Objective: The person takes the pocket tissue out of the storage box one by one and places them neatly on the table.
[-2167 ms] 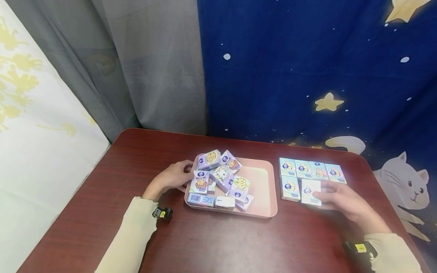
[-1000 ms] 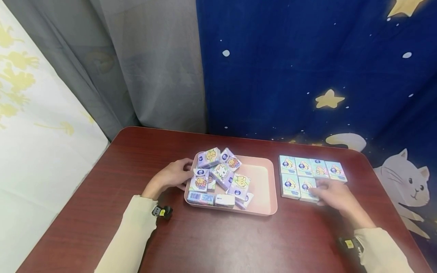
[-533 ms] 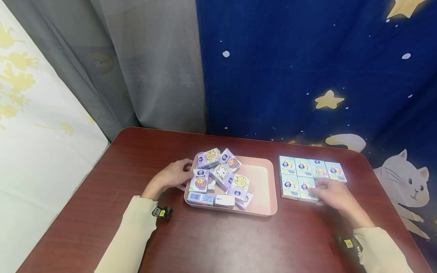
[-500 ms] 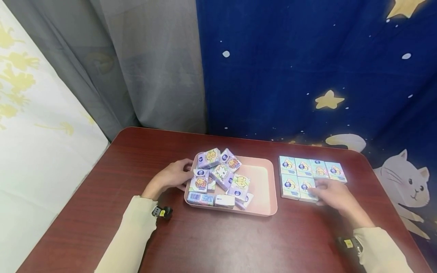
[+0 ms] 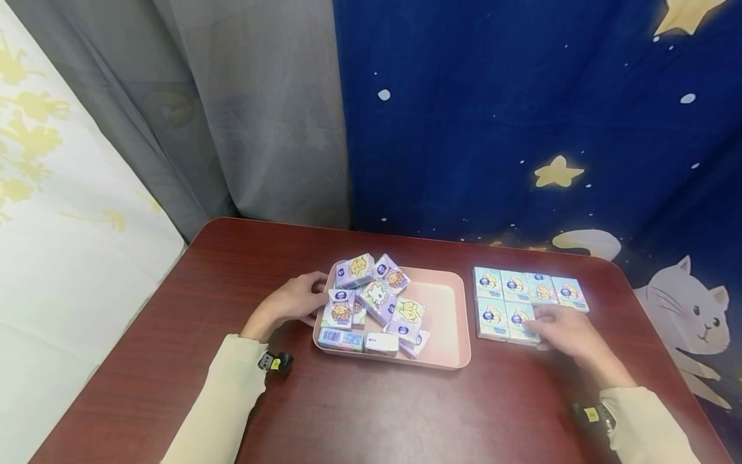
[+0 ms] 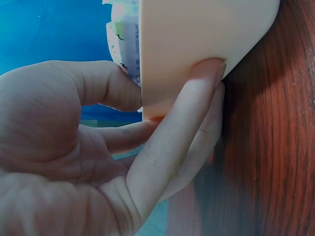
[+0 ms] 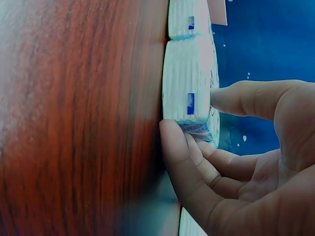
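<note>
A pink tray (image 5: pixel 446 316) bears a loose heap of purple tissue packs (image 5: pixel 377 298), some tilted over each other, with a blue-sided pack (image 5: pixel 341 339) on edge at its front left. My left hand (image 5: pixel 292 299) holds the tray's left end. In the left wrist view its thumb lies at the rim while the fingers press the outer wall (image 6: pixel 206 29). To the right, pale blue tissue packs lie flat in two touching rows. My right hand (image 5: pixel 570 332) grips the front row's right-hand pack (image 5: pixel 518 316), thumb on top, fingers at its side.
The back row (image 5: pixel 516 285) has several packs side by side; another pack (image 5: pixel 493 318) lies left of the gripped one. The dark red table (image 5: pixel 406 412) ends at a grey curtain (image 5: pixel 278 129) and a blue starry curtain (image 5: pixel 452 129).
Since the oldest frame, my right hand has brought its pack down and left against the neighbouring pack. Over the last second both hands have stayed nearly still.
</note>
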The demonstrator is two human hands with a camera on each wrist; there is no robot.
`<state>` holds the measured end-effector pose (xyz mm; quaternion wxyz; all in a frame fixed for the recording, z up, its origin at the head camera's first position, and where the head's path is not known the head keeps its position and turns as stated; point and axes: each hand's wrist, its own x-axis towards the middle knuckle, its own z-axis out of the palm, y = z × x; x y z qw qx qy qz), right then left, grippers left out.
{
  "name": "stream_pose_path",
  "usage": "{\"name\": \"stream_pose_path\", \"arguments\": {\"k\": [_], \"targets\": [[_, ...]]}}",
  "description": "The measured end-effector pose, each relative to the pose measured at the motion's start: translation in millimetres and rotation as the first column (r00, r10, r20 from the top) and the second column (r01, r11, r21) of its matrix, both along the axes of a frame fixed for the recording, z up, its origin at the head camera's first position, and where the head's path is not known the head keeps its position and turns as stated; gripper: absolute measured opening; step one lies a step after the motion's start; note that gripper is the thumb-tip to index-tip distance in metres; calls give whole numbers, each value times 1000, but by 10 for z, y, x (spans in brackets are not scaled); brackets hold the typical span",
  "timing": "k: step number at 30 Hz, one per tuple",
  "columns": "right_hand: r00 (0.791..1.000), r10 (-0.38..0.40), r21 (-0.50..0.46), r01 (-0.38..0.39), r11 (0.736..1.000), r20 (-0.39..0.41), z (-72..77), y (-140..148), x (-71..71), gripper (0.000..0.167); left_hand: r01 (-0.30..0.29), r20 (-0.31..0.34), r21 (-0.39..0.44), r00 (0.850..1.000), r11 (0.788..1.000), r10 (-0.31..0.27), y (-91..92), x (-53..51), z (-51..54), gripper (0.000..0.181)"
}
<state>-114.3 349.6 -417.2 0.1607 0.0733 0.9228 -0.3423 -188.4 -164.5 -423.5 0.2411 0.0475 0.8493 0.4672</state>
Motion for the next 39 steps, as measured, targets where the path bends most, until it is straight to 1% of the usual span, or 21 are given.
{"name": "stream_pose_path", "arguments": {"k": [5,7,12,14,17,20,25,31,34,36,39], "targets": [[1000,7,-10,-7,1000,-4,14,20,-35,62,-5,1,-3,1000,1000,5,-6,14,3,55],[1000,-7,-23,6,1000,-10,30,25,-41,59,-5,-2,-5,1000,1000,5,-7,20,11,56],[998,-24,-56,21,998,-52,69,9,-50,46,-5,-4,-7,1000,1000,5,-6,20,21,56],[997,-15,-44,12,999,-73,95,-25,-59,41,-5,-9,-13,1000,1000,5,-5,15,14,55],[994,1,-19,-3,1000,-107,155,-111,-77,40,-1,-22,-28,1000,1000,1,-4,12,5,55],[991,19,13,-18,1000,-130,220,-233,-94,40,0,-29,-39,1000,999,-1,-4,12,-8,55],[988,46,30,-42,999,-148,317,-488,-141,37,-3,-29,-44,1000,999,2,-7,10,-26,55],[982,77,-6,-79,997,-172,436,-838,-221,35,-1,-45,-53,999,999,-1,-11,5,-31,56],[973,104,-21,-110,994,-206,481,-1005,-267,32,-4,-40,-50,999,999,2,-2,4,-14,56],[963,130,-18,-138,990,-238,515,-1111,-293,29,-7,-33,-45,999,999,5,6,3,-1,56],[952,167,-12,-175,984,-258,573,-1286,-323,28,-6,-28,-43,1000,999,5,4,10,11,56]]}}
